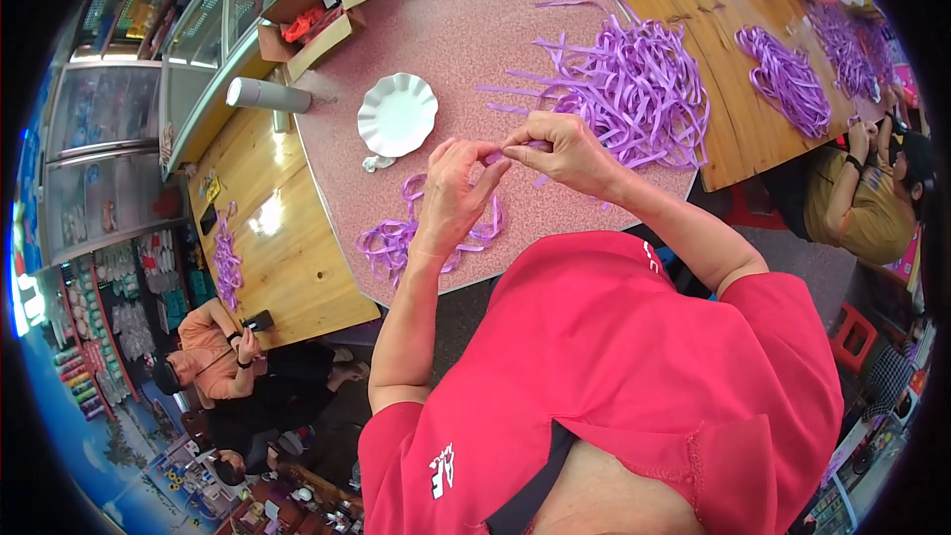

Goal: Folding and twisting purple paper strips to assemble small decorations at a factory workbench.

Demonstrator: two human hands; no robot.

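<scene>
My left hand [456, 188] and my right hand [565, 151] meet over the near part of the pink speckled tabletop [466, 30]. Fingertips of both are pinched on a narrow purple ribbon [495, 156], mostly covered by the fingers. A large tangled heap of purple ribbons [644, 89] lies just beyond and to the right of my right hand. Under and beside my left wrist spreads a smaller loose pile of purple ribbons [384, 246]. A white scalloped plate [398, 115] sits beyond my left hand, with a crumpled white scrap [376, 163] at its near edge.
An open cardboard box [332, 35] with red contents and a whitish cylindrical bottle [267, 95] are at the far left. Wooden tabletops flank the pink one. Seated people work at left [213, 352] and right [857, 188], near more purple ribbon bundles [785, 79].
</scene>
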